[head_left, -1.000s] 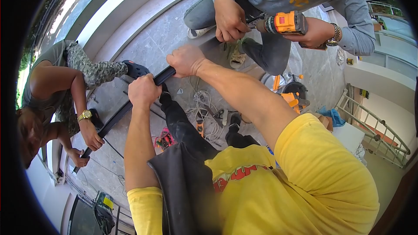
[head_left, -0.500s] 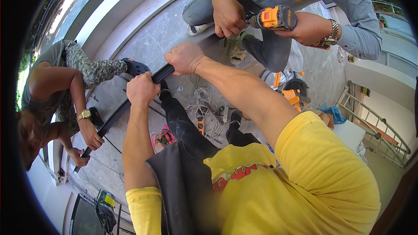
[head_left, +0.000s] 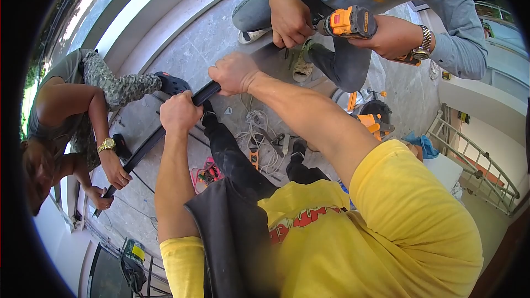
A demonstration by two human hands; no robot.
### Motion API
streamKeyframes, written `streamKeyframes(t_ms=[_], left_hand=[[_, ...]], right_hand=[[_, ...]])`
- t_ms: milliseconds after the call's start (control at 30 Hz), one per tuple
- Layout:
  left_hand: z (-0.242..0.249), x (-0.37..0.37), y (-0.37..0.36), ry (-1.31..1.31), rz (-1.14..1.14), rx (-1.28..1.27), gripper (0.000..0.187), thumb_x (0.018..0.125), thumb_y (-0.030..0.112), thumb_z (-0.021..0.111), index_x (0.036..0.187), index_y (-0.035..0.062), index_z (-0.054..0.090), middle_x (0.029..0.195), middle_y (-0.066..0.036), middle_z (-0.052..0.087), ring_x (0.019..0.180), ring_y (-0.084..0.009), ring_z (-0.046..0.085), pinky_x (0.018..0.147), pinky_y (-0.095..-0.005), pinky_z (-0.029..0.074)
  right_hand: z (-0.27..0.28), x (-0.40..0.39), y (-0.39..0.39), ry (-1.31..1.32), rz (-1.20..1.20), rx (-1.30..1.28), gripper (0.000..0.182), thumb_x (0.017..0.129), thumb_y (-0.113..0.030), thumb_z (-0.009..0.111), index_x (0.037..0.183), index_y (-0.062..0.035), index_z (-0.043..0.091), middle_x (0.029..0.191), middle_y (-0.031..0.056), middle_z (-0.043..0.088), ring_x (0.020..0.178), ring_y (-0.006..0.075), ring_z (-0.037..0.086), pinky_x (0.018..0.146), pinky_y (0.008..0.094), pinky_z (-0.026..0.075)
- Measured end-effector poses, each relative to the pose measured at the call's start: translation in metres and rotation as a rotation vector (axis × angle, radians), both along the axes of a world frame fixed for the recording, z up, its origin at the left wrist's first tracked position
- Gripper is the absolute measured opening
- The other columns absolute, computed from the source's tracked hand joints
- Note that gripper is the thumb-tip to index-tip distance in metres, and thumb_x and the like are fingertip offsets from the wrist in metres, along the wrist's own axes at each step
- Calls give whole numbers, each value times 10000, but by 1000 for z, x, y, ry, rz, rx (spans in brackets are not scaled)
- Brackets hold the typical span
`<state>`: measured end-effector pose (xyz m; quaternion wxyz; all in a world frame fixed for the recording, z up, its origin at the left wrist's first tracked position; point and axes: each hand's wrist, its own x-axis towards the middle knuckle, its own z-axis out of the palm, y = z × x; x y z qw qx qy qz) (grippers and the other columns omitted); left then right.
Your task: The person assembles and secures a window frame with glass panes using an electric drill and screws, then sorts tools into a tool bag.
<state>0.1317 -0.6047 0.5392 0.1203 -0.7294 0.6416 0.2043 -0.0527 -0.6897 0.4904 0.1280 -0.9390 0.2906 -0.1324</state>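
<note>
A long black metal profile [head_left: 146,146] runs diagonally across the view, held above the floor. My left hand [head_left: 180,113] is closed around its middle. Farther up the bar, my right hand [head_left: 234,73] grips it too, a short gap from the left. A co-worker at the left holds the lower end with both hands [head_left: 117,172]. At the top, another person's hand [head_left: 290,19] is by the upper end, which is blurred. That person's other hand holds an orange cordless drill [head_left: 350,23], its front pointed at those fingers. The drill tip is hidden.
Below my arms lie tangled white cables [head_left: 256,132], an orange tool [head_left: 254,158] and a pink tool container [head_left: 206,173]. A black bucket [head_left: 377,111] stands to the right. Beyond are a metal ladder [head_left: 477,163] and a blue bag [head_left: 424,146]. A low ledge [head_left: 182,16] edges the floor.
Almost nothing differs. My two hands keep their grip on the black profile, and the drill stays in nearly the same place. The drill holder's arm has shifted slightly right.
</note>
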Motion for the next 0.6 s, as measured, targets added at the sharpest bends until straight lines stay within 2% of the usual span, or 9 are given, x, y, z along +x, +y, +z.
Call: streamKeyframes(t_ms=[600], left_hand=[[-1,1,0,-1,-8,-12,244,749,314,690,853,95,711,814,-160,721,816,-354,710,744,-456,565]], right_hand=[[-3,2,0,-24,-9,-5,385,617,-450,799,740,-138,609,698,75,632,677,282,667,629,401,514]])
